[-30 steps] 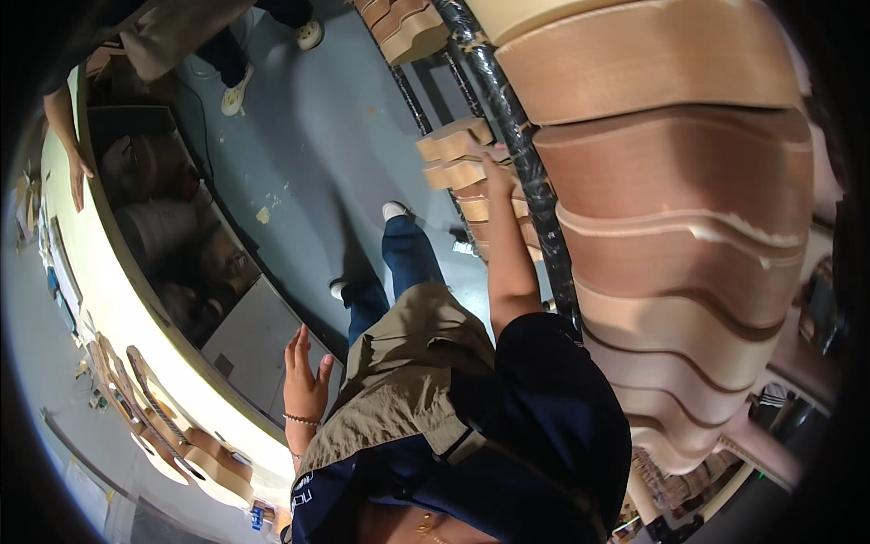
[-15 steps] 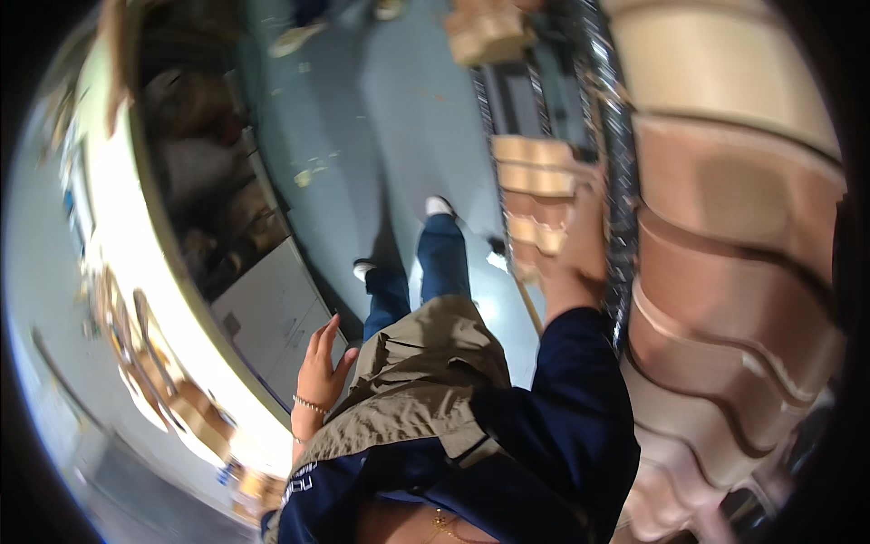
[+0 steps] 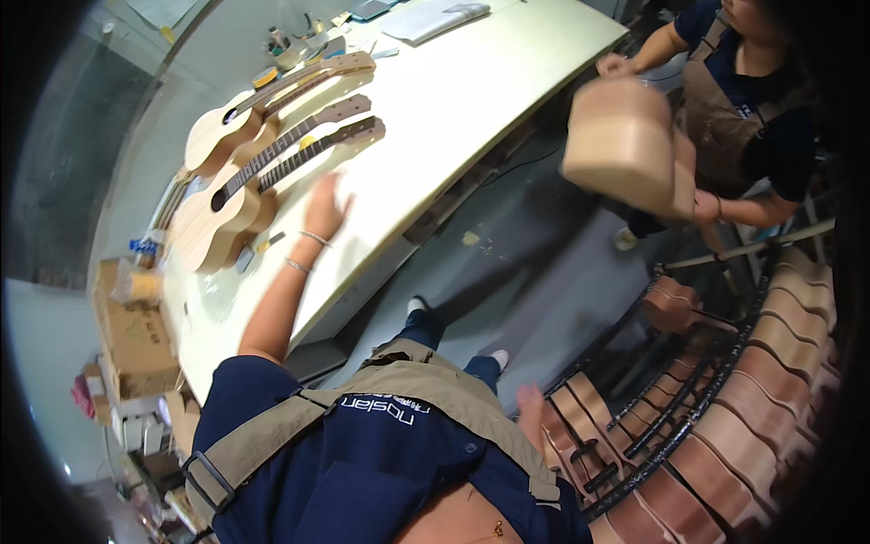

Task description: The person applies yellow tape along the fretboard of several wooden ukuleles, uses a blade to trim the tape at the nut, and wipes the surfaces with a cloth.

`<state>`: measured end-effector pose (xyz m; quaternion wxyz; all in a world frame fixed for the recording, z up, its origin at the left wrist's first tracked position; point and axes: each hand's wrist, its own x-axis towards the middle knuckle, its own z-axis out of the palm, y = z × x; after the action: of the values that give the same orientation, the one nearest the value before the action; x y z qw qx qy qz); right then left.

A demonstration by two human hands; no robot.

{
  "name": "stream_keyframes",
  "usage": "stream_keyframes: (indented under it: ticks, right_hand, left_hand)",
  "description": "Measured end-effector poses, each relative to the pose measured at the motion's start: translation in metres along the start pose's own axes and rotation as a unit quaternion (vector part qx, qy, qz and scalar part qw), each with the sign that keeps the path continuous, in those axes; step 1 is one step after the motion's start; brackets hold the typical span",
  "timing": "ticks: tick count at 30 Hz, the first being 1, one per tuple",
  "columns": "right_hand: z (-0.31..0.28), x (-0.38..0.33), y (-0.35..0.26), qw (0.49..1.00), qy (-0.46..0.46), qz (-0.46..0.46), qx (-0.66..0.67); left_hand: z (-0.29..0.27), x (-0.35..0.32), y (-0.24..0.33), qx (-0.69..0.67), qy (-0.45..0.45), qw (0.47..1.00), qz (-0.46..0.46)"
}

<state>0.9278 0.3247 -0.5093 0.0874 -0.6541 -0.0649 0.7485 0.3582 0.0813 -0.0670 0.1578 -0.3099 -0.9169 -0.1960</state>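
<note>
My left hand (image 3: 324, 207) lies flat on the white workbench (image 3: 453, 109), fingers spread, holding nothing. It rests just right of three unfinished ukuleles (image 3: 222, 195) lying side by side with their necks (image 3: 313, 113) pointing away. My right hand (image 3: 530, 410) hangs low by my hip, against the wooden instrument bodies (image 3: 589, 426) in a black metal rack (image 3: 716, 381). Its fingers are mostly hidden. A co-worker (image 3: 752, 109) at the upper right holds a bare wooden ukulele body (image 3: 625, 145) in both hands.
Cardboard boxes (image 3: 136, 335) stand at the left end of the bench. Small tools and tape (image 3: 290, 45) and papers (image 3: 435, 18) lie at its far end. Grey floor (image 3: 526, 263) runs between bench and rack. More curved bodies (image 3: 779, 363) fill the rack on the right.
The view has swung round. My left hand went from raised near the bench edge to flat on the benchtop. My right hand came down from the rack's upper bodies to hip height.
</note>
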Motion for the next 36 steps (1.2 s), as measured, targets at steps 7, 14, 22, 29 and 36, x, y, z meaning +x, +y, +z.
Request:
stream_keyframes:
  ticks: [7,14,22,29,36]
  right_hand:
    - [0.210,-0.150,0.049,0.918,-0.037,-0.175,-0.355]
    - [0.288,-0.203,0.047,0.819,-0.042,-0.441,-0.366]
    - [0.481,-0.374,0.040,0.563,-0.248,-0.638,-0.463]
    - [0.610,-0.466,0.066,0.163,-0.414,-0.757,-0.479]
    - [0.599,-0.447,0.108,0.074,-0.580,-0.593,-0.553]
  left_hand:
    - [-0.028,0.139,-0.312,-0.192,-0.206,0.947,-0.155]
    - [0.017,0.149,-0.265,-0.374,-0.601,0.645,-0.288]
    - [-0.019,0.143,-0.236,-0.295,-0.572,0.725,-0.244]
    - [-0.136,0.101,-0.146,-0.169,-0.655,0.722,-0.142]
    - [-0.156,0.004,-0.121,-0.168,-0.728,0.639,-0.184]
